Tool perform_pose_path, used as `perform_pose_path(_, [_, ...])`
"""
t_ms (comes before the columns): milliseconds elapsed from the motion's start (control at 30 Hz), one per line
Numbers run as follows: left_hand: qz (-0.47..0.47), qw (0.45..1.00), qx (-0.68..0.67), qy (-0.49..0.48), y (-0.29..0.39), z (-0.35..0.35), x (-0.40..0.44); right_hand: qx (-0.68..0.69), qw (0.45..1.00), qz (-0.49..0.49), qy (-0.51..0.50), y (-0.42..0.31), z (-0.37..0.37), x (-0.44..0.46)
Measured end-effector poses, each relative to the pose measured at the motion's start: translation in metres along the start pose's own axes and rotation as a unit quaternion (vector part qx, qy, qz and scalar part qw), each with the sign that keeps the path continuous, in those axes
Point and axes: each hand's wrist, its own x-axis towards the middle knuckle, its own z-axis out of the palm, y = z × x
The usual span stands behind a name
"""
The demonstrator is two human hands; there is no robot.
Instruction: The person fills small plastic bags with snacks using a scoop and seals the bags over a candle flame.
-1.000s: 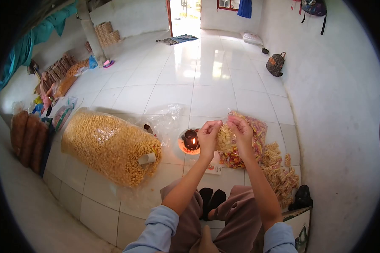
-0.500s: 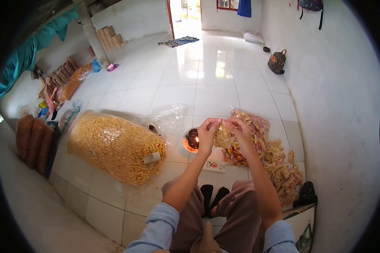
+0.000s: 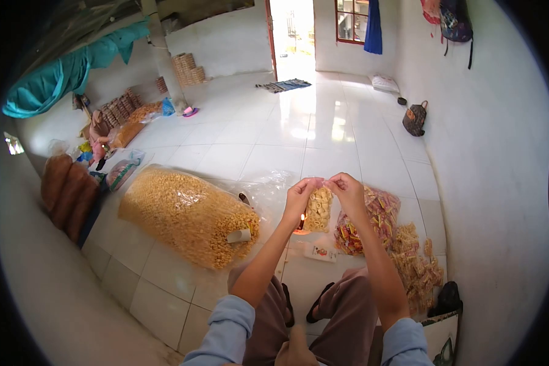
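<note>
Between my hands hangs a small clear bag of pale yellow snacks [image 3: 318, 209], its top edge pinched on both sides. My left hand [image 3: 302, 196] grips the left corner, and my right hand [image 3: 346, 190] grips the right corner, fingertips almost touching. Just behind and left of the bag, a small flame [image 3: 302, 217] burns above an orange plate [image 3: 301, 231], partly hidden by my left hand and the bag. A large clear sack of yellow snacks [image 3: 180, 213] lies at the left, with a white cup [image 3: 238, 236] on its contents near the opening.
Right of my hands are a bag of colourful packets [image 3: 378, 222] and a pile of small filled bags [image 3: 418, 268]. A white printed packet [image 3: 320, 252] lies on the floor. Brown sacks [image 3: 69, 192] stand far left. A person [image 3: 97, 134] sits in the left background.
The view has tilted upward and shifted left. The small bag has come nearer the flame, now hanging beside it, and shows more fully between my hands. My feet have moved apart.
</note>
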Motion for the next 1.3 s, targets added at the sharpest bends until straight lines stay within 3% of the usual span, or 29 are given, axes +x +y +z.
perform_pose_path(167, [0.035,0.997,0.061,0.028,0.007,-0.025,-0.014,-0.012,0.999,-0.030,-0.012,0.014,0.026,0.001])
perform_pose_path(233, [0.046,0.996,0.068,0.047,0.000,-0.039,-0.010,0.116,0.992,0.029,-0.044,0.020,0.040,-0.001])
perform_pose_path(333, [0.082,0.990,0.070,0.091,-0.009,-0.055,-0.004,0.190,0.978,0.075,-0.033,0.030,0.059,-0.006])
perform_pose_path(533, [0.064,0.987,0.094,0.111,-0.031,-0.098,0.004,0.176,0.969,0.139,-0.102,0.052,0.089,-0.006])
perform_pose_path(600, [0.052,0.971,0.163,0.168,-0.038,-0.112,0.005,0.188,0.965,0.142,-0.112,0.067,0.101,-0.001])
perform_pose_path(700, [0.017,0.983,0.088,0.161,-0.022,-0.129,0.007,0.183,0.954,0.187,-0.149,0.068,0.119,0.016])
perform_pose_path(767, [0.033,0.982,0.081,0.166,-0.028,-0.161,0.006,0.218,0.922,0.248,-0.202,0.089,0.145,0.024])
perform_pose_path(833, [-0.035,0.962,0.097,0.252,-0.039,-0.196,-0.010,0.242,0.890,0.286,-0.259,0.123,0.182,0.018])
perform_pose_path(900, [-0.087,0.933,0.131,0.324,-0.065,-0.235,-0.032,0.304,0.825,0.364,-0.307,0.167,0.225,0.001])
perform_pose_path(967, [-0.081,0.912,0.016,0.402,-0.113,-0.274,-0.051,0.283,0.824,0.372,-0.320,0.204,0.261,-0.018])
perform_pose_path(1033, [-0.110,0.884,-0.048,0.453,-0.150,-0.297,-0.065,0.182,0.808,0.458,-0.322,0.228,0.283,-0.039])
perform_pose_path(1100, [-0.122,0.827,-0.150,0.528,-0.179,-0.308,-0.074,0.163,0.802,0.484,-0.309,0.247,0.297,-0.055])
perform_pose_path(1167, [-0.154,0.800,-0.135,0.564,-0.197,-0.316,-0.077,-0.051,0.848,0.433,-0.302,0.258,0.310,-0.060])
perform_pose_path(1233, [-0.182,0.773,-0.119,0.596,-0.210,-0.321,-0.078,-0.094,0.840,0.419,-0.332,0.264,0.315,-0.059])
perform_pose_path(1300, [-0.140,0.768,-0.123,0.613,-0.222,-0.326,-0.079,-0.136,0.831,0.399,-0.364,0.281,0.322,-0.062])
